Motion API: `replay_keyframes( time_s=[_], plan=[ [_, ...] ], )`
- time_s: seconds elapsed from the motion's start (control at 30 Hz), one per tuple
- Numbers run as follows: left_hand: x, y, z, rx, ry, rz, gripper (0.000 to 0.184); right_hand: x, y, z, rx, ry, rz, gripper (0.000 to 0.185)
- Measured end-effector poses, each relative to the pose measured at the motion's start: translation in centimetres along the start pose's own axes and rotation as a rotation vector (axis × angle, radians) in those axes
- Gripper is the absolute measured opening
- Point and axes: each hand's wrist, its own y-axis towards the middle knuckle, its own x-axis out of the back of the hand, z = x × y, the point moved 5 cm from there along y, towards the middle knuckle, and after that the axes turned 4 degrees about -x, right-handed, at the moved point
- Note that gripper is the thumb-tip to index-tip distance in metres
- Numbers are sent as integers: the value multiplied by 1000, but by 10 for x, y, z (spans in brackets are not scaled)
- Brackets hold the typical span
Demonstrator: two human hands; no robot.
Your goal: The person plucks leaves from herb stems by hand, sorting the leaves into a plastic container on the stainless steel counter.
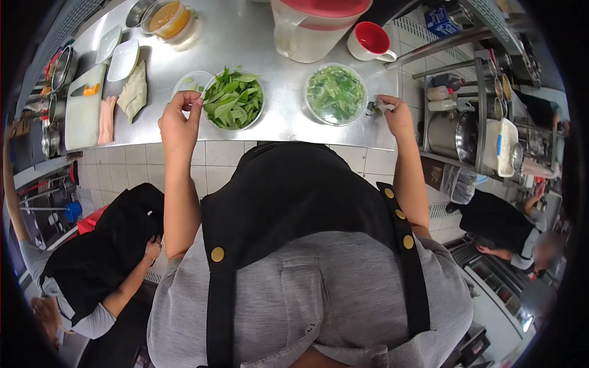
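My left hand [181,116] is closed in a pinch at the left rim of a round container of loose green leaves [234,101]. What its fingertips hold, if anything, is too small to make out. Partly behind that hand lies a clear round lid [189,81] with a few leaf bits. To the right stands a clear round tub of greens [335,95], its top looking covered with clear plastic. My right hand [399,115] is at the table's right edge, fingers drawn together beside some dark wilted leaf scraps [373,109]; any held piece is unclear.
The steel table [282,119] bears a red-lidded pitcher [313,30], a red-and-white mug [371,42], an orange-filled tub [167,21], white dishes [123,60], a cloth [133,92] and a cutting board [84,110] with an orange-handled knife [91,89]. Co-workers stand at left [104,251] and right [500,221].
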Motion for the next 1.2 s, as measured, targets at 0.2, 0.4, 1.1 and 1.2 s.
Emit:
replay_keyframes(
  time_s=[0.2, 0.4, 1.1, 1.2],
  plan=[
    [14, -9, -16, -107, 122, -26, 21, 31, -24, 85, -47, -529, -333, 53],
    [0, -22, -44, -343, 275, 250, 15, 29, -52, 182, 224, -337, -432, 17],
    [-25, -5, -40, -285, -95, 267, 22, -133, -67, 298, 561, 161, 292, 19],
    [-27, -3, -37, -175, -304, 288, 32, -138, -57, 290, 444, 365, 424, 15]
  ],
)
